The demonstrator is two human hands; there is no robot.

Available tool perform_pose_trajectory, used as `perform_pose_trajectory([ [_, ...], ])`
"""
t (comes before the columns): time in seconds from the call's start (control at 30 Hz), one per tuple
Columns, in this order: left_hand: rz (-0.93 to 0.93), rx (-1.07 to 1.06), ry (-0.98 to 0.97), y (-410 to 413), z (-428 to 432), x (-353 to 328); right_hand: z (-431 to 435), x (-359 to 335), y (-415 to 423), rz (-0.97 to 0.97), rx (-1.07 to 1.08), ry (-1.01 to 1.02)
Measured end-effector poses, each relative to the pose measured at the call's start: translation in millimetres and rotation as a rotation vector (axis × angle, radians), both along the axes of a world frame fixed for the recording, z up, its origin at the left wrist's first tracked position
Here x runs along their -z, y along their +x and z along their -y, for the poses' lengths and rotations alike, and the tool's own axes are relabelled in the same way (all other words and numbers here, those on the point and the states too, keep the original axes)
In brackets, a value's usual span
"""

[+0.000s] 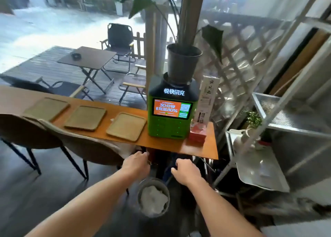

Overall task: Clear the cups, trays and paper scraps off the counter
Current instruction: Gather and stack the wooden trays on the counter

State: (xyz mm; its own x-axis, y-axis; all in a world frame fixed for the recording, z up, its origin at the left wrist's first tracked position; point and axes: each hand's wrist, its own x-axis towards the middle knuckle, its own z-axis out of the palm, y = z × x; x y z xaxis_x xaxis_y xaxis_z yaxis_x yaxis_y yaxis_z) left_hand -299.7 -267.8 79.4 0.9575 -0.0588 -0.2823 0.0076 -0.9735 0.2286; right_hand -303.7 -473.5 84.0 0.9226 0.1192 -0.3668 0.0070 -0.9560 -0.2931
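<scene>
Three tan trays lie in a row on the orange wooden counter (197, 148): a left tray (47, 109), a middle tray (85, 117) and a right tray (126, 126). All three look bare. A small white scrap (112, 119) peeks out behind the right tray. Both my arms reach forward below the counter's front edge. My left hand (136, 163) is curled, fingers down, near the edge. My right hand (186, 170) is also curled, knuckles up. Whether either hand holds anything is hidden. Beneath them stands a round bin (154, 197) with crumpled white paper inside.
A green charging kiosk (172, 116) stands at the counter's right end with a black plant pot (183, 61) on top. Beside it are a white sign box (207, 100) and a red tissue box (198, 133). Brown chairs (80, 145) are tucked in at left. A metal shelf rack (268, 147) stands at right.
</scene>
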Motion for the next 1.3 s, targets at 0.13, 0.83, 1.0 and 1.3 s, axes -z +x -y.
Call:
perform_pose_trajectory([
  [0.13,-0.003,-0.098,-0.022,-27.3,-69.5,-3.6,-70.2,-0.4,-10.8,-0.026,-0.084,0.011],
  [0.83,0.107,-0.215,-0.108,53.3,-212.2,-29.2,-246.2,-1.5,106.4,-0.011,-0.165,-0.011],
  [1.0,0.083,-0.233,-0.100,119.4,-259.0,-31.4,-298.7,1.7,166.1,-0.049,-0.178,0.012],
  [1.3,-0.006,-0.236,-0.005,206.9,-361.0,-24.6,-379.4,11.8,253.3,-0.115,-0.219,0.016],
])
